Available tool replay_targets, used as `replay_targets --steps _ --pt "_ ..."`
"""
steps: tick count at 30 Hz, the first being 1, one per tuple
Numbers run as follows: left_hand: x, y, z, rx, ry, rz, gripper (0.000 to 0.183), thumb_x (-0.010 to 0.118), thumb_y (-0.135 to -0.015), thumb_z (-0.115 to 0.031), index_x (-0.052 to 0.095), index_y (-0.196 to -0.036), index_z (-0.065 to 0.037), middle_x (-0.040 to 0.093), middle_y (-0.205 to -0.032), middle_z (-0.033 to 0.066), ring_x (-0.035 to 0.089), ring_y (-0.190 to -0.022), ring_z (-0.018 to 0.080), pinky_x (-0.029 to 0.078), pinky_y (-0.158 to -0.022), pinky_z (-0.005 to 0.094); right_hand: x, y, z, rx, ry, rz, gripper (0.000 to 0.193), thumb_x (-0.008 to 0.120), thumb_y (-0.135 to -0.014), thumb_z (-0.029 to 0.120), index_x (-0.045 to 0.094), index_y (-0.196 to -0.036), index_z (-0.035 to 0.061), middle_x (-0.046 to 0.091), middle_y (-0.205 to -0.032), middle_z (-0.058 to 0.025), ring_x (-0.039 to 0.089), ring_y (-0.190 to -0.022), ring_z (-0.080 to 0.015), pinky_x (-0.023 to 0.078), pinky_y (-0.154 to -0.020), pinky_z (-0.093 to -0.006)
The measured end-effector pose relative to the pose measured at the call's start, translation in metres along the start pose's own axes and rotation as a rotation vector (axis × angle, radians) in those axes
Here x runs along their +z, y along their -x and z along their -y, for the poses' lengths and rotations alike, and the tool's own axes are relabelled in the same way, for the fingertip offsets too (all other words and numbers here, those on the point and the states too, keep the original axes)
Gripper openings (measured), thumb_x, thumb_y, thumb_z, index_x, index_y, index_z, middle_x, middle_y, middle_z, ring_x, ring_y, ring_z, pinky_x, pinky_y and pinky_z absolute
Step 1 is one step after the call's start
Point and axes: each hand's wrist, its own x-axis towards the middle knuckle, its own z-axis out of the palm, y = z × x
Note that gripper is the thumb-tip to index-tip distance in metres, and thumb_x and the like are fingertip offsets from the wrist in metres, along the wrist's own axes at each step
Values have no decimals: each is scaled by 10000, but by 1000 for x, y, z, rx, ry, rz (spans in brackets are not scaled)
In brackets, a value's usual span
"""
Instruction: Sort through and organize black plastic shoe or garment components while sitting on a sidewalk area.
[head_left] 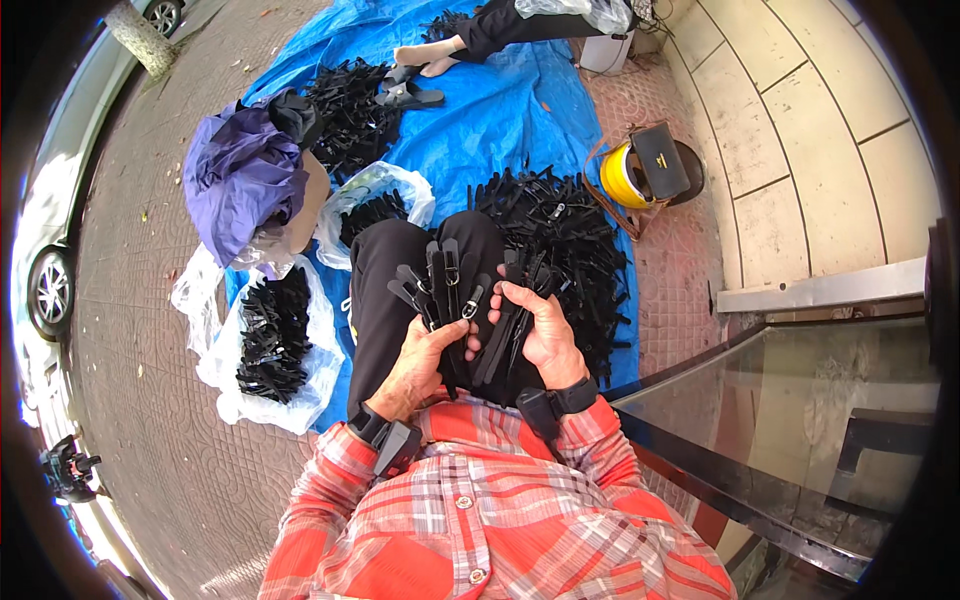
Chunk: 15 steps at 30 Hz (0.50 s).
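Above my lap, my left hand grips a fanned bunch of short black buckle straps, thumb pressed across them. Small silver buckles show among their rounded ends. Close beside it, my right hand is closed around another bundle of black straps, which hang down from the fingers. The two bunches nearly meet. Just beyond my right hand lies a large heap of similar black straps. To the left, an open clear plastic bag holds more black straps.
A blue tarp covers the brick paving. Another strap heap lies farther off, near sandals and another person's feet. A purple cloth bundle stands left. At right are a yellow bucket, a black bag and a glass-topped frame.
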Motion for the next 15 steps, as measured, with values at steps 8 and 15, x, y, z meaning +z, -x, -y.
replay_targets --steps 8,15 --pt "2 -4 7 133 -293 -28 226 721 -748 -41 627 -953 -27 599 -751 -3 501 -588 79 422 -557 228 26 2 -10 -132 -4 -69 230 675 -768 -15 610 -979 50 629 -886 -24 618 -769 -156 514 -677 -285" --pt "1 12 -7 3 -144 -26 159 697 -764 -23 592 -883 -37 572 -691 5 512 -574 93 428 -526 238 18 13 -6 -32 47 17 270 673 -776 10 584 -1030 37 624 -878 -46 615 -795 -172 526 -708 -331"
